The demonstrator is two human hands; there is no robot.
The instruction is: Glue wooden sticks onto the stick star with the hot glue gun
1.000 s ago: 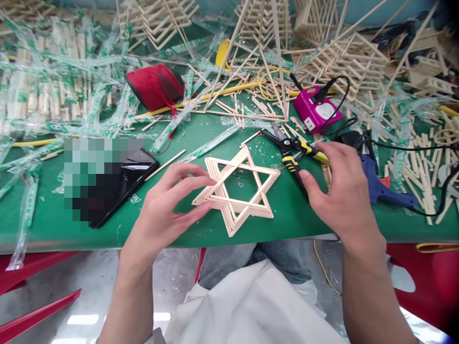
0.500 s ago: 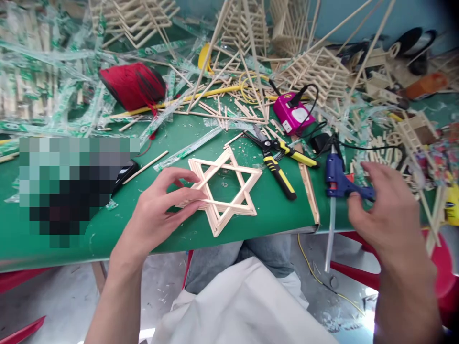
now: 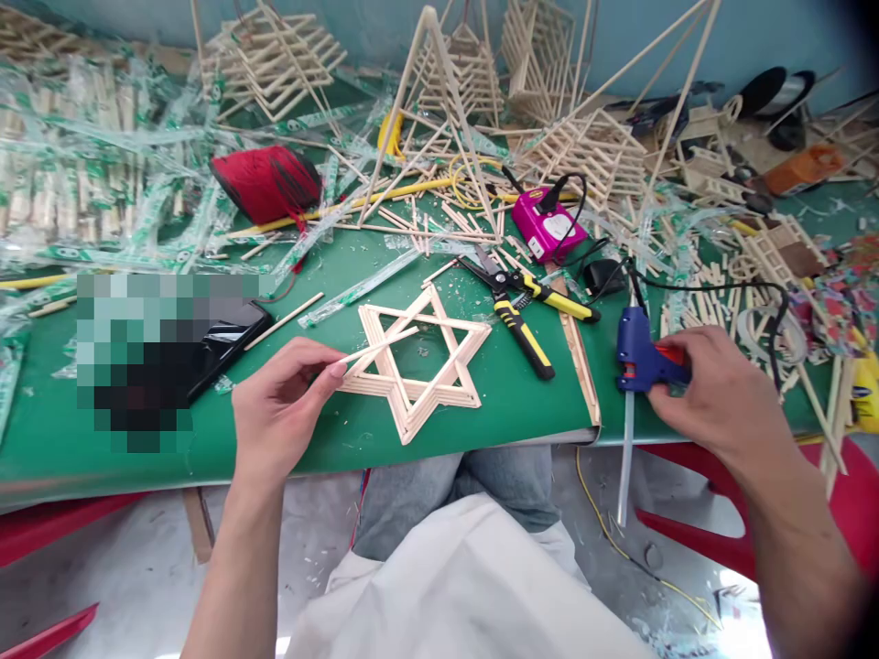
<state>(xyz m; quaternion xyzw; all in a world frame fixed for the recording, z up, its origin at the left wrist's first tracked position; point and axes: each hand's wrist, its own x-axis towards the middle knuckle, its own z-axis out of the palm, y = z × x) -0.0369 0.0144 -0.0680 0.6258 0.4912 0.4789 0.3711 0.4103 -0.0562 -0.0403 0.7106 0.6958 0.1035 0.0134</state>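
Observation:
Between the thumb and fingers of my left hand [image 3: 285, 403] is a thin wooden stick [image 3: 383, 344], slanting up over the left side of a six-pointed star frame [image 3: 440, 399]. That frame is built of stacked pale sticks and lies flat on the green table [image 3: 504, 414]. My right hand [image 3: 724, 394] is closed round the handle of a blue hot glue gun [image 3: 633, 346]. A clear glue stick [image 3: 625, 458] protrudes from the gun beyond the table edge. Yellow-and-black pliers [image 3: 523, 337] rest with jaws apart between the star and the gun.
A magenta power adapter [image 3: 548, 227] with black cords sits behind the pliers. At the back are a red thread spool [image 3: 265, 183], plastic-wrapped stick bundles [image 3: 89, 174] and stacked stick frames [image 3: 591, 151]. A phone [image 3: 230, 343], partly blurred out, lies left.
My left hand has drawn back left from the star's side, now visibly pinching a stick at an angle. My right hand has closed on the glue gun's handle. The view has shifted slightly.

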